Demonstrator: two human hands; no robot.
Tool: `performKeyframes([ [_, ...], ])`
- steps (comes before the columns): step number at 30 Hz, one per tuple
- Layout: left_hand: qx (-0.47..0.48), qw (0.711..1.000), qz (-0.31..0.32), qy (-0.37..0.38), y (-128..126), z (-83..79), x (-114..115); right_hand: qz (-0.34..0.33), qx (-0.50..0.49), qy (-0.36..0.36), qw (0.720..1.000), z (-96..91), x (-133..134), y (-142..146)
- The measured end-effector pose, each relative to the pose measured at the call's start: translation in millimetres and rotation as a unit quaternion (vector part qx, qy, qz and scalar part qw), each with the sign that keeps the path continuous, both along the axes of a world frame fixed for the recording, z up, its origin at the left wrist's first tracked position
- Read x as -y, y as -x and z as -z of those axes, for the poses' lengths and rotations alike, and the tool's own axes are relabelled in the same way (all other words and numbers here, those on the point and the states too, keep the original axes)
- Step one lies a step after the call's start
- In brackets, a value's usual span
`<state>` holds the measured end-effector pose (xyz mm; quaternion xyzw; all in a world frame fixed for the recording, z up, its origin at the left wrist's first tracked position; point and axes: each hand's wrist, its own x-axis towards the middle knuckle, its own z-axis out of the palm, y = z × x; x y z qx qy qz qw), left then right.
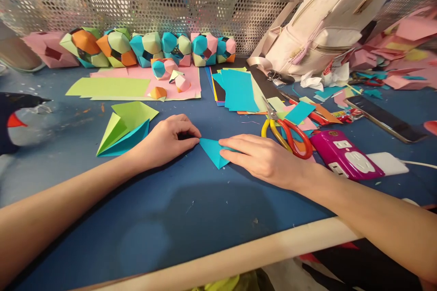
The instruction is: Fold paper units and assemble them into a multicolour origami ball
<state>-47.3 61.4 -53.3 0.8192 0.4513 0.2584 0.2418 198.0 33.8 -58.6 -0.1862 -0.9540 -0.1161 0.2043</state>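
Observation:
A small folded turquoise paper triangle [212, 150] lies on the blue table top [177, 209] between my hands. My left hand [167, 138] is curled, its fingertips pinching the triangle's left corner. My right hand [262, 157] lies flat with fingers pressed down on the triangle's right side. Just left of my left hand rest folded green and turquoise paper pieces [124, 129].
A row of multicoloured origami balls [146, 47] lines the perforated back wall. Pink and green sheets [136, 86], a turquoise paper stack [237, 88], scissors [288, 132], a magenta power strip [344, 154], a phone [385, 120], a white bag [334, 18] and a glue gun [17, 118] surround the work area.

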Motion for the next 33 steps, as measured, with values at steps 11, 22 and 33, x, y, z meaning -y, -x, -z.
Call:
performKeyframes([
  [11,-0.012,1.0,0.007,-0.014,1.1,0.9,-0.2,-0.011,-0.001,-0.023,1.0,-1.2,0.7,1.0],
  [22,-0.01,1.0,0.009,-0.018,2.2,1.1,-1.2,-0.006,0.015,-0.036,0.999,-3.4,2.9,2.4],
  [33,0.016,0.999,-0.036,-0.002,5.5,5.5,-1.8,-0.001,0.028,-0.033,0.999,-5.0,4.7,4.0],
])
